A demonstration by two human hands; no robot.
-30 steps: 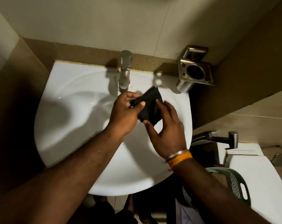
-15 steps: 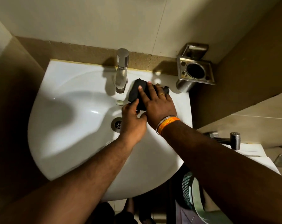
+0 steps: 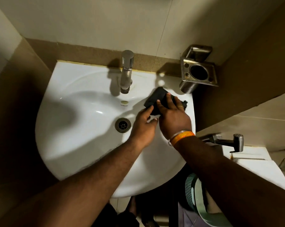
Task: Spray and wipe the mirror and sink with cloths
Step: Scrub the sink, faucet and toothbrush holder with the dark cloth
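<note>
White sink [image 3: 76,145] fills frame center, drain [image 3: 122,125] mid-bowl, steel tap [image 3: 126,72] at top center. Black cloth [image 3: 154,99] lies on the sink's right rim, right of the tap. Right hand [image 3: 172,117] presses flat on the cloth, fingers straight and spread, ring on one finger, orange band at wrist. Left hand [image 3: 143,126] sits just beside it, fingertips touching the cloth's lower edge; whether it pinches it, cannot tell. Steel holder [image 3: 199,71] on wall, upper right. Hand sprayer [image 3: 228,142] at right edge.
</note>
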